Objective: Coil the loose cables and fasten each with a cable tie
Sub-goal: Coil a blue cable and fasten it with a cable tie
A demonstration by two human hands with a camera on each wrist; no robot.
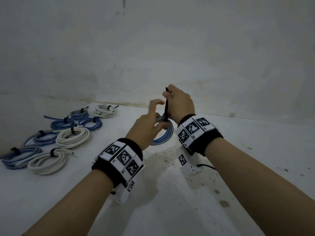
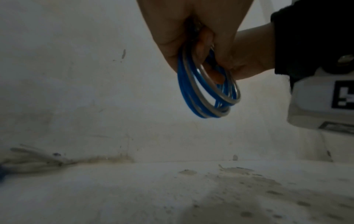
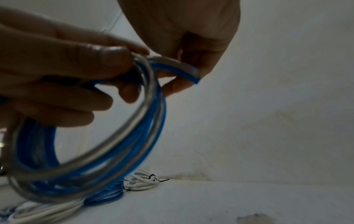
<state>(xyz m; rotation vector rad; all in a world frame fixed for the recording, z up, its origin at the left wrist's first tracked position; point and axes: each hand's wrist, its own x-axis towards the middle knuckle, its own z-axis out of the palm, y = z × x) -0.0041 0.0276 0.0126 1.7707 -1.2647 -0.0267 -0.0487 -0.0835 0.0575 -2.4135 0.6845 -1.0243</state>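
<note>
A blue and silver cable coil hangs above the white table. My left hand grips its top, thumb and fingers curled round the strands, the index finger lifted. A black cable tie wraps the coil's top and its tail runs straight up. My right hand pinches that tail just above the coil. The cable's cut end pokes out under the right hand. Neither wrist view shows the tie clearly.
Several tied coils lie at the table's left, among them a white coil and a blue coil, each with a black tie. Another white coil lies near the wall. A pale wall stands close behind the table.
</note>
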